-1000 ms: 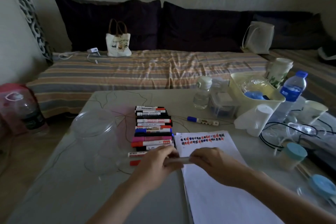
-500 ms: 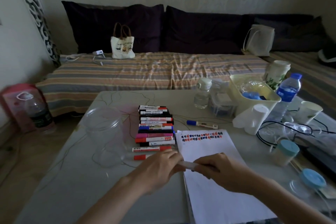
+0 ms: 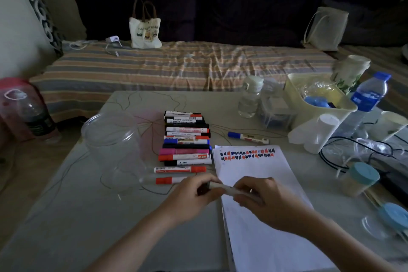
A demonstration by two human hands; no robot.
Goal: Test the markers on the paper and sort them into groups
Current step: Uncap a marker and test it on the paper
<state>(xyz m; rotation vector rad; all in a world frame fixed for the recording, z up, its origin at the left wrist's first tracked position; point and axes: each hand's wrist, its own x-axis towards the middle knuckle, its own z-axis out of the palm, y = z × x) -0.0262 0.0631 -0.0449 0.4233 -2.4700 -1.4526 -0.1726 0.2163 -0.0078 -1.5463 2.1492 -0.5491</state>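
A white marker (image 3: 223,187) lay left-to-right between both hands: left hand (image 3: 194,196) apparently pinched its dark cap, right hand (image 3: 262,199) gripped the barrel over the paper (image 3: 260,238).

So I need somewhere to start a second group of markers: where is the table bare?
Bare tabletop lies near the front-left edge, below the clear tub and left of the hands and paper. A smaller strip lies beyond the marker row, toward the striped couch. The right side is crowded: bottles, basket, cups, cables, jars.
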